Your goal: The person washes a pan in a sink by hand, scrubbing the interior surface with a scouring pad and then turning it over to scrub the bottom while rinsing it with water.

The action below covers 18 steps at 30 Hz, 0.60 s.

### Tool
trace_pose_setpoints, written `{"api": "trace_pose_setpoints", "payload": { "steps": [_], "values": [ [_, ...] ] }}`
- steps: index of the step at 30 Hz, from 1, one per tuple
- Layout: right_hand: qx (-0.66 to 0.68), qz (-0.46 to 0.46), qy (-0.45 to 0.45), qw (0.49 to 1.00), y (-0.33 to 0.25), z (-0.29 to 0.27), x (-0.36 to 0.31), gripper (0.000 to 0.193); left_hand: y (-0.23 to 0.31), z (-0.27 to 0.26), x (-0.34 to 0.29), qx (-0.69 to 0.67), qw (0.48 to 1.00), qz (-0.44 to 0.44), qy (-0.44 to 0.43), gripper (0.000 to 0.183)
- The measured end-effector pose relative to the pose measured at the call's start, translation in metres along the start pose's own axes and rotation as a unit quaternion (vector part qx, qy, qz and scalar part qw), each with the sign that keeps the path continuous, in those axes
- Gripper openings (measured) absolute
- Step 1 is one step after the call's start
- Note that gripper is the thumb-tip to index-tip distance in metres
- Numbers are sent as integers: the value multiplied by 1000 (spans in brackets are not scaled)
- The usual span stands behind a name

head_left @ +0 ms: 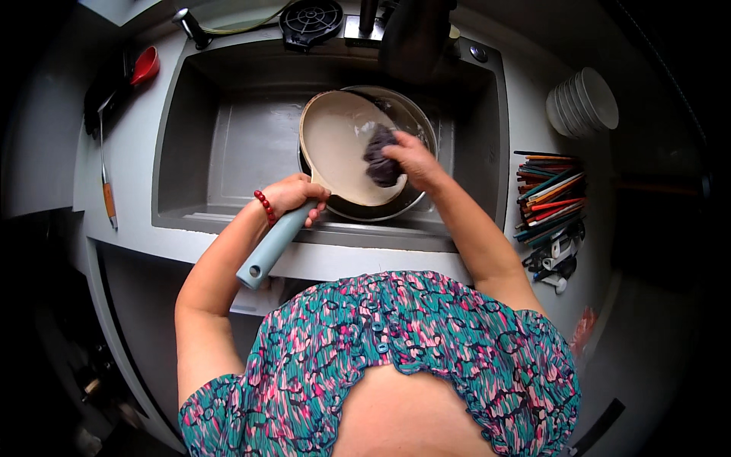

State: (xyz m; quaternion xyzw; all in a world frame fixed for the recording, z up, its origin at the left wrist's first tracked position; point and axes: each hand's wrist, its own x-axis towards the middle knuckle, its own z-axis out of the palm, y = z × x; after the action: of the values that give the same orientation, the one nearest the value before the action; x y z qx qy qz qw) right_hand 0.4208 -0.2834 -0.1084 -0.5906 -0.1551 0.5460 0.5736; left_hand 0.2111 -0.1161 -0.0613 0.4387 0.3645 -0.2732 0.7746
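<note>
My left hand (293, 195) is closed round the light blue handle (279, 238) of a frying pan (335, 137) with a cream inside. The pan is tilted over a round metal basin (428, 131) that stands in the grey sink (244, 145). In my right hand (415, 158) is a dark, bunched cloth (381, 156), pressed against the right part of the pan's inner face. White glints, perhaps water or suds, show just above the cloth. Most of the basin's inside is hidden beneath the pan.
A stack of white bowls (582, 103) stands on the right counter, above a bundle of chopsticks (550, 194) and several spoons (558, 255). A red ladle (145, 66) and a wooden-handled utensil (109, 199) lie on the left. A dark faucet (411, 38) overhangs the sink's back edge.
</note>
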Motion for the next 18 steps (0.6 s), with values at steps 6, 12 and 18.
{"api": "trace_pose_setpoints", "payload": {
  "steps": [6,12,18],
  "values": [
    [-193,3,-160,968,55,31,9,42,1,-17,18,-48,995,26,-88,14],
    [-569,12,-156,807,62,-15,19,44,-2,-27,25,-81,989,19,-122,18],
    [-789,19,-16,614,60,-32,20,29,4,-24,27,-75,990,4,-115,18]
  ]
}}
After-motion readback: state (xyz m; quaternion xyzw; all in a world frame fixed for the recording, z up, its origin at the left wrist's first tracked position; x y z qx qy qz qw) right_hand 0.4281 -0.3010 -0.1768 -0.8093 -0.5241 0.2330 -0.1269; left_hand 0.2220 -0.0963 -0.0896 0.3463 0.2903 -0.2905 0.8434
